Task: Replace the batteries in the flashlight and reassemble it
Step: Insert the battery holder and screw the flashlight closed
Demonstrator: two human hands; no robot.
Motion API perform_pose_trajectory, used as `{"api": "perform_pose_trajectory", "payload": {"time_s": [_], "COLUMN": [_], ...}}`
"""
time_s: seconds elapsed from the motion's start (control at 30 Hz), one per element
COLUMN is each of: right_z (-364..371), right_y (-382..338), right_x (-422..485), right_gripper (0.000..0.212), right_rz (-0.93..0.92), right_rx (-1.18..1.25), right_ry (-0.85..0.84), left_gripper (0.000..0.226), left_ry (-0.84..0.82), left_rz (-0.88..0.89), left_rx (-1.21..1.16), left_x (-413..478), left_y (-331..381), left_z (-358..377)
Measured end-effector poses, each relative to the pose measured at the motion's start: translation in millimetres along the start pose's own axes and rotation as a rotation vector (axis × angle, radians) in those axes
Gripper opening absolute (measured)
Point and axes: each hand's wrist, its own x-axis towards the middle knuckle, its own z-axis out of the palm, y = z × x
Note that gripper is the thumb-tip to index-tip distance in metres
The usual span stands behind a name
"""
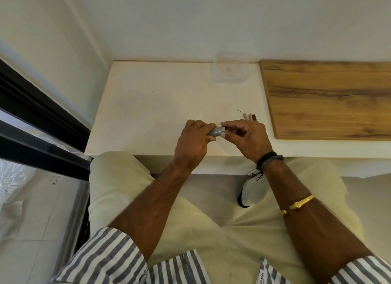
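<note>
A small grey metal flashlight [216, 131] is held just above the white table [152, 106], near its front edge. My left hand [193, 142] is wrapped around the flashlight's body, hiding most of it. My right hand [246, 135] pinches the right end of the flashlight between thumb and fingertips; whether that end is a separate cap I cannot tell. Three small batteries [250, 117] lie side by side on the table just beyond my right hand.
A clear plastic container [230, 71] stands at the back of the table against the wall. A wooden board [330, 97] covers the table's right part. A black window frame [38, 123] runs along the left. My legs are under the front edge.
</note>
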Motion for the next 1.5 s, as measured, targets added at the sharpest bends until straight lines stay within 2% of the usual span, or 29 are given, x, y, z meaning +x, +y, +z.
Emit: {"api": "perform_pose_trajectory", "payload": {"time_s": [0.13, 0.3, 0.4, 0.47, 0.6, 0.7, 0.87, 1.03, 1.1, 1.13, 1.2, 1.27, 1.37, 1.5], "right_z": [3, 9, 11, 11, 3, 0, 2, 4, 7, 7, 6, 3, 4, 6], "right_y": [-2, -8, -9, -9, -5, 0, -4, -7, -6, -6, -4, -1, 3, 2], "right_x": [0, 0, 1, 0, 0, 0, -1, 0, 0, 0, -1, 0, 1, 1], "right_gripper": [0.029, 0.058, 0.065, 0.061, 0.03, 0.036, 0.023, 0.057, 0.062, 0.059, 0.04, 0.027, 0.029, 0.019], "right_rz": [0.065, 0.153, 0.21, 0.24, 0.155, 0.063, 0.093, 0.121, 0.158, 0.172, 0.183, 0.123, 0.038, 0.082], "right_rx": [0.007, -0.15, -0.19, -0.104, 0.139, 0.064, 0.043, -0.245, -0.288, -0.259, -0.07, 0.056, -0.009, -0.013], "right_ry": [0.001, 0.055, 0.062, 0.056, -0.033, -0.078, -0.02, 0.052, 0.056, 0.046, 0.01, -0.047, -0.054, -0.019], "left_gripper": [0.03, 0.031, 0.03, 0.03, 0.03, 0.03, 0.029, 0.031, 0.032, 0.032, 0.031, 0.03, 0.03, 0.03], "left_ry": [0.024, 0.028, 0.033, 0.038, 0.05, 0.055, 0.045, 0.02, 0.017, 0.019, 0.032, 0.04, 0.042, 0.041], "left_rz": [0.042, 0.071, 0.068, 0.055, 0.015, -0.011, 0.018, 0.055, 0.049, 0.044, 0.031, 0.017, 0.0, 0.013], "left_rx": [0.02, 0.011, 0.002, -0.006, 0.009, 0.01, 0.01, 0.014, 0.019, 0.02, 0.017, 0.023, 0.042, 0.035], "left_x": [-2, -3, -3, -2, -2, -1, -3, -3, -3, -3, -3, -2, -2, -3], "left_y": [1, 2, 1, 1, 0, -2, 0, 2, 1, 1, 0, -3, -5, -4], "left_z": [-1, 0, 0, 1, 2, 1, 1, 2, 4, 4, 5, 5, 5, 6]}}
